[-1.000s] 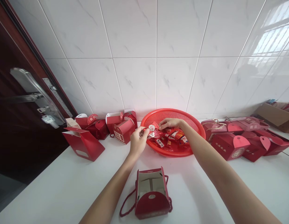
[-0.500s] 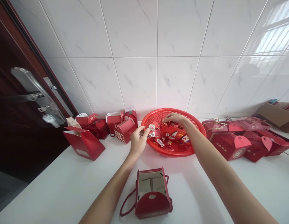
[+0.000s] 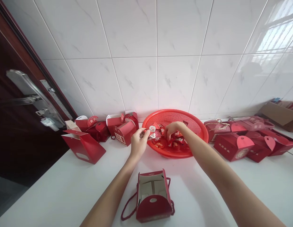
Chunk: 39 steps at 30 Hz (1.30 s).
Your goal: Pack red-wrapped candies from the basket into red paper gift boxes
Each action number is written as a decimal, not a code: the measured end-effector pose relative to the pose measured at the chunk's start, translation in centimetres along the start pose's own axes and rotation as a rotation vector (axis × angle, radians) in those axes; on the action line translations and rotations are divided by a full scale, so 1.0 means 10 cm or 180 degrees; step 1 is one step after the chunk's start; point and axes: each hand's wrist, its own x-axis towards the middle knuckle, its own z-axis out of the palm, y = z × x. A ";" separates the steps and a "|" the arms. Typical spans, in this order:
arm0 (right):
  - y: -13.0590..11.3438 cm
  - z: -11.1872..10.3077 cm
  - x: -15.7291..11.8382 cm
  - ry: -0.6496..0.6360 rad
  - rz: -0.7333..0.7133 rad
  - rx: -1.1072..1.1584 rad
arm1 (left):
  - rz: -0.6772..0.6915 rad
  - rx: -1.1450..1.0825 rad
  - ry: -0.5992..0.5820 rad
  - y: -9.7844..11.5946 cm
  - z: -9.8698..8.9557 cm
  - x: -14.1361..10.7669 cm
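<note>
My left hand (image 3: 139, 140) is at the left rim of a red plastic basket (image 3: 196, 124), its thumb and fingers pinched on red wrapped candy (image 3: 152, 129) with a round white label. Several red wrapped candies (image 3: 177, 144) lie in the basket. My right hand (image 3: 173, 129) reaches down among them with its fingers curled together; what they hold, if anything, is hidden. Nearer to me stands an open dark red gift box (image 3: 154, 208), with a pale inside and cord handles.
Several red gift boxes (image 3: 86, 146) stand at the left along the tiled wall (image 3: 137, 85). More red boxes (image 3: 233, 146) are at the right, with a brown carton (image 3: 276, 115) behind. A dark door with a metal handle (image 3: 34, 97) is at the left.
My right hand has moved from the back of the candies toward the basket's middle, and the candies have shifted. My left hand keeps its pinch. The view has turned slightly.
</note>
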 end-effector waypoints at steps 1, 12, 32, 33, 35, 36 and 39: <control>0.08 -0.04 -0.02 0.0180 0.0024 0.0019 | 0.0008 -0.0009 -0.0005 0.00 0.00 0.00; 0.21 -0.03 0.01 0.1732 -0.0640 0.0439 | 0.0010 -0.0065 -0.0026 0.00 0.00 0.00; 0.01 0.00 -0.24 0.0632 -0.0278 -0.0274 | 0.0030 0.0006 -0.0016 0.01 0.01 -0.01; 0.00 0.00 -0.28 0.0585 -0.0385 -0.0184 | 0.0039 0.0013 -0.0012 0.01 0.01 -0.01; -0.07 0.04 -0.29 0.0425 -0.0547 -0.0051 | 0.0046 0.0027 -0.0007 0.02 0.01 -0.02; -0.13 0.08 -0.26 0.0316 -0.0582 -0.0018 | 0.0045 0.0036 -0.0007 0.02 0.01 -0.02; -0.29 0.18 -0.12 0.0025 -0.0492 -0.0038 | 0.0033 0.0061 -0.0012 0.01 0.00 -0.01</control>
